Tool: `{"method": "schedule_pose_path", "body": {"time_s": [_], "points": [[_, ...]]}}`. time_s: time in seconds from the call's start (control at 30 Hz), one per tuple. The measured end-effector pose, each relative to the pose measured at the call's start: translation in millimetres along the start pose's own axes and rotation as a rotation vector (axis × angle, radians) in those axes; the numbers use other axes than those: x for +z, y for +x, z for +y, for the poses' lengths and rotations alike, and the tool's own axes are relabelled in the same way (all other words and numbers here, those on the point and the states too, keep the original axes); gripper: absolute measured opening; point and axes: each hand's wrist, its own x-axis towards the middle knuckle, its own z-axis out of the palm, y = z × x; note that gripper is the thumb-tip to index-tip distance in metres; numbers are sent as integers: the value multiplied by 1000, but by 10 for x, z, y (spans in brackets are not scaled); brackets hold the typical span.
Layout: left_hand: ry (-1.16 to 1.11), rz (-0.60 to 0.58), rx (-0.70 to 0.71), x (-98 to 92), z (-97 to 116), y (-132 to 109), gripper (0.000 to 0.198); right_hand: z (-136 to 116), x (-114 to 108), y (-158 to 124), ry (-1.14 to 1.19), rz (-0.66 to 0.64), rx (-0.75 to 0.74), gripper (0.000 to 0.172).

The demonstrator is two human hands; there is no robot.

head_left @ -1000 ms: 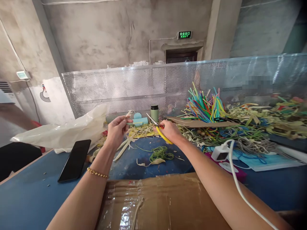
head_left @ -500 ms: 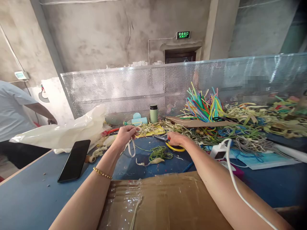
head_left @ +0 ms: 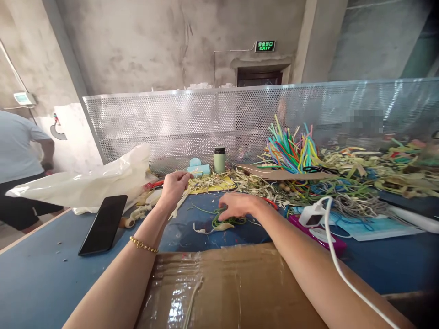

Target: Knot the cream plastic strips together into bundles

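Perforated screen (head_left: 171, 123): stands upright along the far edge of the table and serves as a backstop, so the loose material piles up against it.
Blue table (head_left: 41, 269): the work surface. The near left part carries only small scraps.
Cardboard box (head_left: 233, 288): taped top, directly under both forearms at the near edge, close enough to lean over.
Strip heap (head_left: 360, 178): mixed pale, green and coloured strips banked along the right, within the right arm's reach.
Plastic bag (head_left: 96, 183): white, slumped at the left and off the central patch.
Phone (head_left: 103, 224): black, lies flat left of the left forearm, out of the way.
Left hand (head_left: 174, 185): raised off the table, fingers closed in a pinch on the pale strips (head_left: 180, 203). Their tails hang down to the table, probably kept lifted so they stay separate from the litter.
Right hand (head_left: 236, 205): palm down, fingers bent onto the green strip tangle (head_left: 228, 220). I cannot tell whether they have closed on a strand.
Green strip tangle: lies on the blue surface between box and heap, under the right fingertips.
Change, right hand: half a second earlier it rests on yellow-handled scissors further right. Now it sits left of that spot on the tangle, and the scissors are not visible.
Change, left hand: much the same place, still pinching.
Change, person in pale shirt (head_left: 17, 151): has turned further away at the left edge.
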Motion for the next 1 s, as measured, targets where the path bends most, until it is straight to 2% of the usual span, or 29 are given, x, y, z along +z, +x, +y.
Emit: {"method": "schedule_pose_path", "body": {"time_s": [0.1, 0.17, 0.23, 0.37, 0.47, 0.53, 0.63, 0.73, 0.83, 1.0], "points": [[74, -37, 24, 13, -24, 3, 22, 6, 20, 37, -25, 127, -28, 6], [112, -40, 40, 14, -37, 7, 22, 94, -40, 31, -52, 290, 1, 14], [138, -43, 57, 9, -34, 9, 23, 243, -132, 1, -139, 517, 81, 17], [213, -73, 82, 11, -17, 3, 27, 569, -286, -54, -243, 711, 333, 22], [248, -85, 78, 27, -36, 5, 27, 708, -306, -52, -251, 894, 404, 29], [262, -90, 72, 38, -64, 7, 26, 758, -260, -36, -258, 860, 454, 34], [307, -118, 64, 56, -109, 4, 27, 819, -119, -3, -236, 617, 512, 32], [376, -176, 62, 76, -134, -13, 26, 871, 30, 22, -205, 455, 538, 31], [421, -224, 65, 93, -122, -37, 27, 898, 102, 24, -186, 357, 604, 32], [437, -258, 65, 103, -70, -64, 26, 890, 89, 12, -168, 267, 648, 33]]}}
